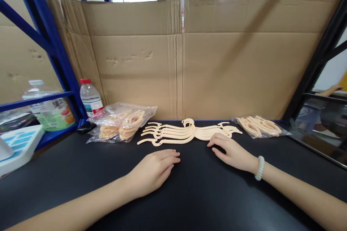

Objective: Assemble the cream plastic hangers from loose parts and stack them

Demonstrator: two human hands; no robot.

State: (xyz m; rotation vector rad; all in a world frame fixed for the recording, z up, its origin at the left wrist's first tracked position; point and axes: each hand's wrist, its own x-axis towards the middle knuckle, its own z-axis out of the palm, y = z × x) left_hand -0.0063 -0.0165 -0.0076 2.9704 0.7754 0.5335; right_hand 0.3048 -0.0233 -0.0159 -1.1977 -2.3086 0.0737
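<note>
Several cream-coloured plastic clothes hangers [176, 135] lie unfolded in an overlapping row at the back of the black table, their hooks bunched near the middle. My left hand [155, 169] rests palm down on the table in front of them, fingers stretched out, holding nothing. My right hand [230, 151], with a pale beaded bracelet [260, 168] at the wrist, is at the front right edge of the hangers. Its fingers are apart and the fingertips seem to touch or hover by the hangers; which of the two I cannot tell.
A clear bag of folded hangers [121, 121] lies back left, a smaller bag [260, 126] back right. A red-capped bottle [90, 97] and a larger bottle [48, 106] stand left. Cardboard [244, 57] walls the table's [195, 198] back; a white-and-blue tray [24, 148] sits far left.
</note>
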